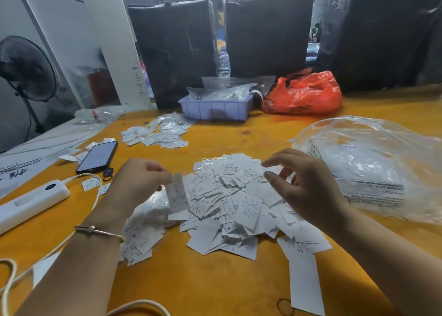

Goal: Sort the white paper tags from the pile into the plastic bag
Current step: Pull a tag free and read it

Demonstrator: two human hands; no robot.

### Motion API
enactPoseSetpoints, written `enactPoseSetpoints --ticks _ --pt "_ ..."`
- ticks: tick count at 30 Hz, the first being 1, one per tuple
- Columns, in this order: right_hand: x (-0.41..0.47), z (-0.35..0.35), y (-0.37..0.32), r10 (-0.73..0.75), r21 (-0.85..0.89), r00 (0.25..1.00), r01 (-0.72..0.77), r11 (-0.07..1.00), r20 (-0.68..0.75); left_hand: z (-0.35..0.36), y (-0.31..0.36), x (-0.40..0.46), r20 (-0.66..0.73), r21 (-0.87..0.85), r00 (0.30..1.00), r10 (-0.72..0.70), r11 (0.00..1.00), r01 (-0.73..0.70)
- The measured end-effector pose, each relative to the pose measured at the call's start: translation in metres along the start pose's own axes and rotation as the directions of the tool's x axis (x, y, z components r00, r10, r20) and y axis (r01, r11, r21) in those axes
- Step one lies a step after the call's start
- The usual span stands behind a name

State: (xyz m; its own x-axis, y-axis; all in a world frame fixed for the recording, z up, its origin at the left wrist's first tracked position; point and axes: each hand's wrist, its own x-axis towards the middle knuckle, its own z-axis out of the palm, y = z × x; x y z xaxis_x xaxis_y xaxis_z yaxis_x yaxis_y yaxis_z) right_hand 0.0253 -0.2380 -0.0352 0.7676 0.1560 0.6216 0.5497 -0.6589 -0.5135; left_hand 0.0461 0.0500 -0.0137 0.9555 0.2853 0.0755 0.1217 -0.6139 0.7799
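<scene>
A pile of white paper tags (239,203) printed with size letters lies on the orange table (215,287) in front of me. My left hand (136,181) pinches a blurred white tag (178,195) at the pile's left edge, above a small clear bag (153,205) with tags in it. My right hand (303,186) hovers over the pile's right side with fingers spread and relaxed, holding nothing. A large crumpled clear plastic bag (373,167) sits to the right of the pile.
A phone (98,156), a white power strip (31,205) with its cable, a second heap of tags (157,133), a purple tray (215,108) and a red bag (303,93) lie around. Dark wrapped bales stand behind the table.
</scene>
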Motion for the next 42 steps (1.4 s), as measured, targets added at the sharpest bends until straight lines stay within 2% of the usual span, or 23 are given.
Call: enactPoseSetpoints --ticks 4,8,13,16,17,19,21,24,27,31,35,40,42 --pt "0.002 -0.002 0.005 0.011 -0.015 1.0 -0.011 1.0 -0.012 -0.011 -0.015 0.013 -0.003 0.266 0.996 -0.087 0.96 0.085" --pt "0.003 -0.003 0.007 0.012 -0.039 1.0 -0.012 0.999 -0.014 -0.016 -0.019 0.014 -0.042 0.447 0.988 -0.146 0.882 0.149" --pt "0.006 -0.009 0.011 0.024 -0.087 0.996 -0.031 0.996 -0.081 -0.012 -0.018 0.009 -0.099 0.52 0.989 -0.108 0.842 0.144" --pt "0.012 -0.023 0.017 -0.016 -0.284 0.973 -0.052 0.957 -0.231 -0.012 -0.015 0.008 -0.088 0.534 0.991 -0.105 0.834 0.136" --pt "0.014 -0.029 0.021 -0.02 -0.348 0.958 -0.085 0.934 -0.286 -0.013 -0.014 0.008 -0.092 0.533 0.993 -0.08 0.838 0.117" --pt "0.018 -0.041 0.03 0.041 -0.457 0.936 -0.209 0.864 -0.349 -0.01 -0.013 0.006 -0.137 0.516 0.989 0.057 0.857 0.022" --pt "0.02 -0.049 0.04 0.172 -0.541 0.934 -0.323 0.777 -0.312 0.0 -0.008 0.001 -0.157 0.472 0.962 0.225 0.873 -0.127" --pt "0.022 -0.052 0.048 0.363 -0.607 0.915 -0.392 0.691 -0.178 0.02 0.003 -0.01 0.003 0.341 0.928 0.373 0.872 -0.352" --pt "0.021 -0.048 0.052 0.475 -0.637 0.877 -0.406 0.655 -0.071 0.033 0.006 -0.017 0.177 0.246 0.873 0.455 0.838 -0.487" --pt "0.02 -0.044 0.059 0.516 -0.695 0.856 -0.396 0.6 -0.042 0.041 0.004 -0.019 0.255 0.188 0.844 0.471 0.832 -0.521" --pt "0.018 -0.045 0.063 0.538 -0.583 0.842 -0.46 0.67 -0.046 0.043 0.002 -0.018 0.271 0.161 0.839 0.472 0.837 -0.523" --pt "0.019 -0.048 0.066 0.43 -0.467 0.885 -0.462 0.754 -0.18 0.044 0.002 -0.018 0.281 0.155 0.835 0.473 0.836 -0.526" --pt "0.02 -0.048 0.063 0.318 -0.48 0.911 -0.41 0.775 -0.264 0.045 0.003 -0.019 0.291 0.143 0.831 0.473 0.838 -0.527"
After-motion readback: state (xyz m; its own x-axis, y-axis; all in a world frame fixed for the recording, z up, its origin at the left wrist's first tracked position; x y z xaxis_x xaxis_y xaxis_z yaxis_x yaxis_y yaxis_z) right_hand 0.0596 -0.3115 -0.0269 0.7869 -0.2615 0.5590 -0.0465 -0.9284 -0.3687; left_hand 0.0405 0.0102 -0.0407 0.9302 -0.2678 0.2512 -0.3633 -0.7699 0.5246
